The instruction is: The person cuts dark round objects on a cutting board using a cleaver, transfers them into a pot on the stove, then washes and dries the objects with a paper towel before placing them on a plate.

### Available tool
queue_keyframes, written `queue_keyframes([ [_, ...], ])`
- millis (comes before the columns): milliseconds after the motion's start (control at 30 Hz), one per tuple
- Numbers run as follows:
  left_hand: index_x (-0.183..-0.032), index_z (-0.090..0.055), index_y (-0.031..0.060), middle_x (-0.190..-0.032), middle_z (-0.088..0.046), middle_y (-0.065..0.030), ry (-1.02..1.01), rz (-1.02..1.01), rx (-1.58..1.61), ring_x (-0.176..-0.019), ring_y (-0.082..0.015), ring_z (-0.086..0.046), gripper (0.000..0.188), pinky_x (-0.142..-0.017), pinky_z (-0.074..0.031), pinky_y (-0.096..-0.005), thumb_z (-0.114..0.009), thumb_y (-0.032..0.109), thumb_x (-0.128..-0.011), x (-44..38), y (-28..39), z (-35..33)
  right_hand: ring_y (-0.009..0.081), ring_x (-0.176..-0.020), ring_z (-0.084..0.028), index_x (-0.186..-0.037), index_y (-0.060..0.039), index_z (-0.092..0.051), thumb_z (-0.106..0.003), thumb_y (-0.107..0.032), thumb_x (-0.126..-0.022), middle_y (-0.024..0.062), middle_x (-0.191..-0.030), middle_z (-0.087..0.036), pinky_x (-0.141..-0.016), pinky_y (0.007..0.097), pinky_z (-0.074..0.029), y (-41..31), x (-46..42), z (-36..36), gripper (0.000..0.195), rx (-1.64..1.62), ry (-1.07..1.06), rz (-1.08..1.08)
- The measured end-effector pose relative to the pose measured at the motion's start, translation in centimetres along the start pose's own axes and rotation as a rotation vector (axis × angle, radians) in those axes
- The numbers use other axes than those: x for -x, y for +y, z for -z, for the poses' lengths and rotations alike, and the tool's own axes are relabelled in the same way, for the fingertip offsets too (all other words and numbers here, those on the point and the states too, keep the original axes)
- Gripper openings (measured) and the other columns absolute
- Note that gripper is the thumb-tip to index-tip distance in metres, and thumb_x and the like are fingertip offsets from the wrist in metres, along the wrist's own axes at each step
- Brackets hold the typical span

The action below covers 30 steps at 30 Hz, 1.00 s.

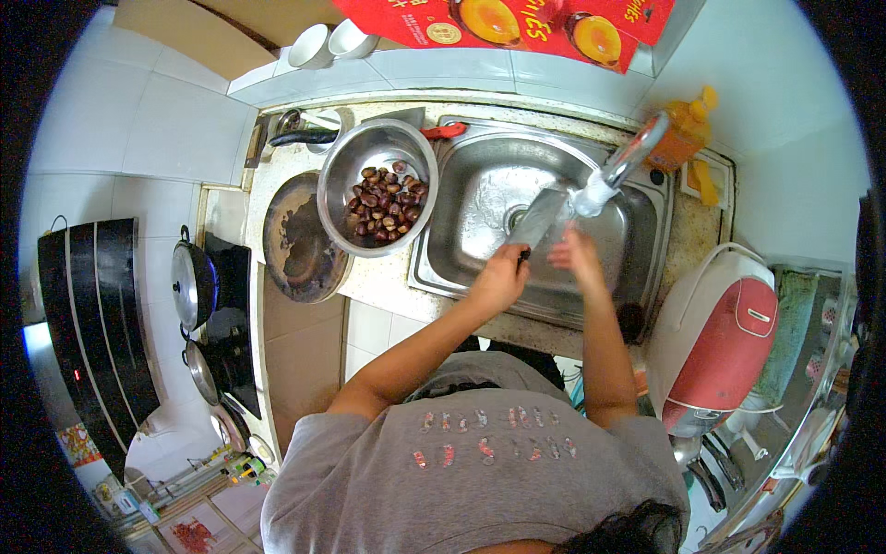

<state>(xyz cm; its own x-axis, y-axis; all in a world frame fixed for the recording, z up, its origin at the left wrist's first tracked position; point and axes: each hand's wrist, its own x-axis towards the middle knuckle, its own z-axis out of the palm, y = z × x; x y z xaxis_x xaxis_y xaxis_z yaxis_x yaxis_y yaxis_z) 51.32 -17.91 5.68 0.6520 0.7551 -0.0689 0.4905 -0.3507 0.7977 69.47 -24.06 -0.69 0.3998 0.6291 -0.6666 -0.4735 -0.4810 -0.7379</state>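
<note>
My left hand [497,280] grips the black handle of a cleaver [538,220] over the stainless steel sink [477,173]. The broad wet blade slants up and to the right, its far end close to the faucet [633,156]. White wrapping covers the faucet's outlet [593,195]. Just right of the blade is my right hand [578,255], blurred, with its fingers spread and nothing seen in them. Whether it touches the blade is hard to tell.
A steel bowl of chestnuts [384,204] stands left of the sink, beside a round wooden cutting board [301,239]. Behind the bowl lies a red-handled knife [443,130]. An orange pump bottle [682,131] and a red-and-white rice cooker [720,346] are on the right. A pan [190,287] sits over a blue flame.
</note>
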Motion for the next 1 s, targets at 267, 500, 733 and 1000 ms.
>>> queue_keyframes([
  [267,-0.113,-0.062,0.0041,-0.085,-0.066,-0.0213,-0.393,0.205,-0.030,-0.081,-0.0376,-0.065,0.037,-0.074,-0.051,-0.0419,-0.048,0.035,-0.098,0.6,1.8,4.0,0.0402,-0.087,-0.062,-0.093,0.0028,-0.059,-0.053,-0.023,-0.090,0.0272,-0.095,-0.062,-0.076,0.0461,-0.047,-1.6,2.8,-5.2,0.027,0.575,-0.092,0.233],
  [500,-0.115,-0.061,0.0033,-0.098,-0.066,-0.0191,-0.191,0.165,0.092,-0.088,-0.0304,-0.067,0.027,-0.076,-0.052,-0.0381,-0.053,0.020,-0.096,2.7,-1.7,7.5,0.0371,-0.096,-0.061,-0.111,-0.0008,-0.055,-0.051,-0.014,-0.092,0.0213,-0.114,-0.056,-0.076,0.0475,-0.050,2.1,-0.5,-3.1,0.024,1.380,0.037,0.026],
  [733,-0.111,-0.061,0.0013,-0.101,-0.063,-0.0176,-0.219,-0.001,-0.005,-0.087,-0.0337,-0.063,0.024,-0.077,-0.050,-0.0376,-0.057,0.014,-0.091,5.1,-3.2,12.1,0.0407,-0.090,-0.061,-0.114,-0.0047,-0.052,-0.051,-0.008,-0.086,0.0192,-0.115,-0.051,-0.076,0.0483,-0.051,4.4,3.0,-3.1,0.028,1.225,0.321,0.393],
  [1000,-0.107,-0.062,0.0016,-0.107,-0.062,-0.0168,-0.160,-0.151,-0.007,-0.094,-0.0355,-0.060,0.020,-0.082,-0.049,-0.0394,-0.057,0.010,-0.089,6.7,-4.3,17.9,0.0413,-0.091,-0.061,-0.113,-0.0051,-0.051,-0.052,-0.004,-0.081,0.0206,-0.119,-0.050,-0.077,0.0486,-0.051,5.6,7.6,-5.9,0.033,0.997,0.600,0.683],
])
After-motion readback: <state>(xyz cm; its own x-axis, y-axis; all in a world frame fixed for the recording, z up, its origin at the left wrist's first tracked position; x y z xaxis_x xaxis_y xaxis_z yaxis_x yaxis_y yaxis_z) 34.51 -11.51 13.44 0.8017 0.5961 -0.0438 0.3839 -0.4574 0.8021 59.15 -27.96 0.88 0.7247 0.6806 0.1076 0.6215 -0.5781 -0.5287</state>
